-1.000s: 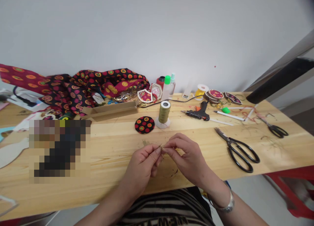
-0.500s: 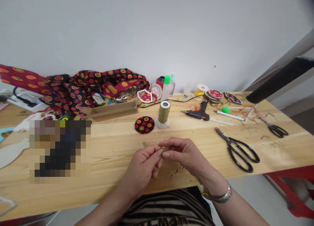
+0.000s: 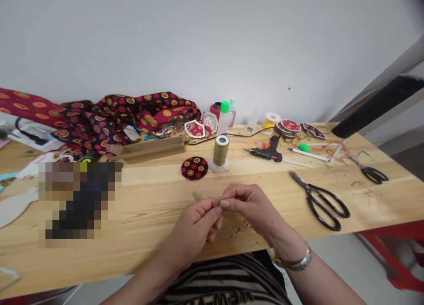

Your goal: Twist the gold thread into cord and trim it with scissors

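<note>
1. Bare hands: two, one left hand (image 3: 198, 219) and one right hand (image 3: 250, 207).
2. Tuft of olive strands (image 3: 196, 196): one, its strands too fine to count.
3. Scissors: two pairs, one large pair (image 3: 326, 203) and one small pair (image 3: 374, 174).
4. Olive thread spool (image 3: 221, 151): one.
5. Yellow spool (image 3: 271, 124): one.
6. Glue gun (image 3: 272, 151): one.
7. Patterned disc (image 3: 194, 168) lying by itself: one.
8. Green-capped bottle (image 3: 224, 120): one.
9. Open cardboard box (image 3: 152, 152): one.
10. Silver bracelet (image 3: 302, 261): one.
</note>
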The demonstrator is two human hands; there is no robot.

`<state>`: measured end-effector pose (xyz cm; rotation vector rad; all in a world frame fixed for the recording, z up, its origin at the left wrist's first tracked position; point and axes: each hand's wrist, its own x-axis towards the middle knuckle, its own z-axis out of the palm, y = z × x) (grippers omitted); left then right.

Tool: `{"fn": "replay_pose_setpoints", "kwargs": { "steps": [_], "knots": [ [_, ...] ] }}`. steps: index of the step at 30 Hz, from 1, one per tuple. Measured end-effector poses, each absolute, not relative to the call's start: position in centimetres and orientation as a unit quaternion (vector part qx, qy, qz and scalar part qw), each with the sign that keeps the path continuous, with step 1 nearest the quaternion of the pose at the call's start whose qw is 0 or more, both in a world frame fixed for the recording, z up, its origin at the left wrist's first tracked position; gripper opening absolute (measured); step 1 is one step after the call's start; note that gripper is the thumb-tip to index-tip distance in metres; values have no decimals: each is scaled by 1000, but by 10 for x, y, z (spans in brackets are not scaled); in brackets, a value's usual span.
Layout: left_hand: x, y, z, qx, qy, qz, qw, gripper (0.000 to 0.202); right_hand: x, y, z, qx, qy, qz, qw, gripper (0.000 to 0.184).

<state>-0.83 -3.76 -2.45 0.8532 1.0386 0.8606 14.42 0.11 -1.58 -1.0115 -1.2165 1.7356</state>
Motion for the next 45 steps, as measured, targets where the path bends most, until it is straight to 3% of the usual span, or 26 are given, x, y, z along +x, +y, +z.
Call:
{"fn": "replay_pose_setpoints", "kwargs": {
  "steps": [8,22,30,37,45],
  "knots": [
    [-5,-37,-18,281,418,424,753,25,141,0,-19,-415,-489,661,389,18],
    [-3,-36,-18,280,437,424,742,22,139,-1,-14,-442,-514,620,395,21],
    [-3,-35,-16,271,436,433,741,19,145,-1,-22,-405,-411,715,394,28],
    [-3,-36,-17,272,438,425,744,22,148,0,-27,-346,-417,758,364,24],
    [-4,-38,-16,293,419,416,752,21,143,0,-18,-395,-476,680,393,17]
  ]
}}
